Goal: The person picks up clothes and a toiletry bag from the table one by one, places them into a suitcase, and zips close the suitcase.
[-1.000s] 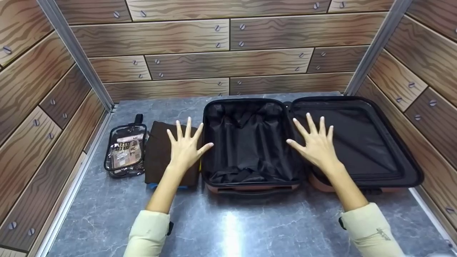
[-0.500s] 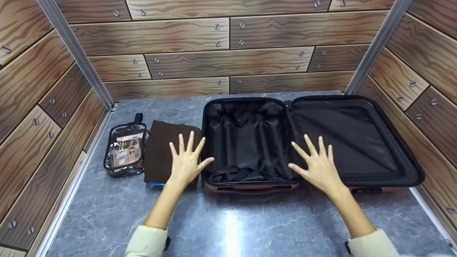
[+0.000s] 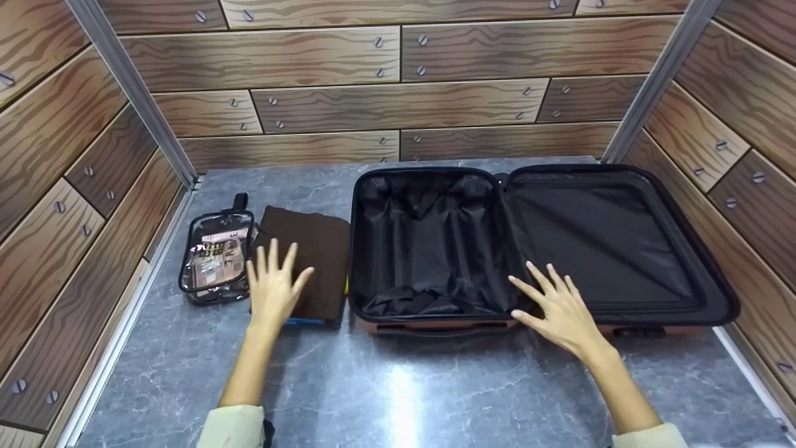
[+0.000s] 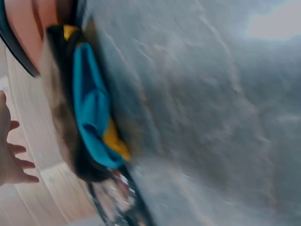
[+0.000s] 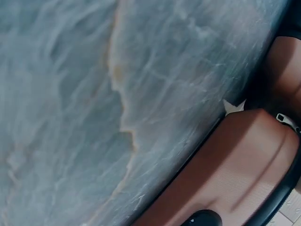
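My left hand (image 3: 272,295) is spread above the front left part of a folded dark brown cloth (image 3: 314,249), holding nothing. In the left wrist view, blue cloth (image 4: 90,103) and a bit of yellow show under the brown layer, and the left hand's fingers (image 4: 19,164) appear at the edge, apart from the stack. An opened suitcase lies flat, its deep black-lined half (image 3: 429,249) beside the cloth and its other half (image 3: 603,242) to the right. Over the front edge where the halves meet, my right hand (image 3: 563,320) hovers with fingers spread and nothing held. It is out of the right wrist view.
A clear pouch with black trim (image 3: 217,255) lies left of the brown cloth. The grey marbled table (image 3: 348,398) extends in front of the suitcase. Wood-patterned walls (image 3: 398,106) enclose the back and both sides. The suitcase's pinkish-brown shell (image 5: 235,169) shows in the right wrist view.
My left hand has shifted left and nearer from the gap beside the suitcase to over the brown cloth. The right hand has drawn back toward the suitcase's front edge. The objects stay put.
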Motion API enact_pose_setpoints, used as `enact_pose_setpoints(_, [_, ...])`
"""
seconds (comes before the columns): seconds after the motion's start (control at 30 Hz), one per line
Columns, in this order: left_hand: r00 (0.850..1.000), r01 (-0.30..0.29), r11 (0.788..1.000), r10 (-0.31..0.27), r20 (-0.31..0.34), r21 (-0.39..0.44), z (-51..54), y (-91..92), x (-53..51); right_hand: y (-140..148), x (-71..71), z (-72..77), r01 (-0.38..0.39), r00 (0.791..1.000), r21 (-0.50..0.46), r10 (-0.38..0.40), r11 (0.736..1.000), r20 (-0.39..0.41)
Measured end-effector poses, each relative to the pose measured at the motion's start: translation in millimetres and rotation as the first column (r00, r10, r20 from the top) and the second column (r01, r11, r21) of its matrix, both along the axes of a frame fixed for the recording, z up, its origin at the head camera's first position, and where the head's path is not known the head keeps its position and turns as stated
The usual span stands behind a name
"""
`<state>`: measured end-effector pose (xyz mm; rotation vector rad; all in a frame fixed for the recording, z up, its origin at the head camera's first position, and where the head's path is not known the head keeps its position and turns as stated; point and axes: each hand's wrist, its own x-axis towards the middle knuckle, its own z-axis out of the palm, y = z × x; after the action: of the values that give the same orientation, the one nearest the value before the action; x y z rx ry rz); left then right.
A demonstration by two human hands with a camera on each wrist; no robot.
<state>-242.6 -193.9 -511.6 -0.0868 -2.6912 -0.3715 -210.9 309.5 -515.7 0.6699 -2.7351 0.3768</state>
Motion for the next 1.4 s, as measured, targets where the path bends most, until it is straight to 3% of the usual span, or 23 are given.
enact_pose_setpoints(0.27, [0.993, -0.111, 0.978, 0.104, 0.053, 0.176, -21.3, -34.1, 2.3, 2, 0.2, 3.9, -0.005, 0.999, -0.006, 0.005, 1.000, 0.035])
enact_pose_setpoints(0.53, [0.984, -0.154, 0.918, 0.109, 0.140, 0.365, -23.7, -46.7, -1.6, 2, -0.5, 3.9, 0.006, 0.999, -0.031, -0.005, 0.999, 0.051])
enact_pose_setpoints(0.87, [0.989, -0.119, 0.909, 0.074, 0.128, 0.398, -22.9, -49.8, -8.0, 0, 0.4, 1.8, 0.015, 0.995, -0.040, -0.011, 0.999, 0.097])
enact_pose_setpoints(1.0, [0.991, -0.100, 0.897, 0.052, 0.121, 0.432, -20.7, -49.8, -14.0, 0, 1.6, 2.4, 0.018, 0.992, -0.055, -0.011, 0.998, 0.129])
enact_pose_setpoints(1.2, [0.984, -0.139, 0.871, 0.065, 0.169, 0.472, -17.4, -52.4, -21.4, 0, 2.1, 5.7, 0.014, 0.981, -0.069, -0.001, 0.998, 0.192])
enact_pose_setpoints(1.4, [0.980, -0.159, 0.872, 0.081, 0.183, 0.464, -15.3, -52.9, -27.0, 3, 0.7, 9.5, 0.009, 0.966, -0.112, 0.021, 0.994, 0.257])
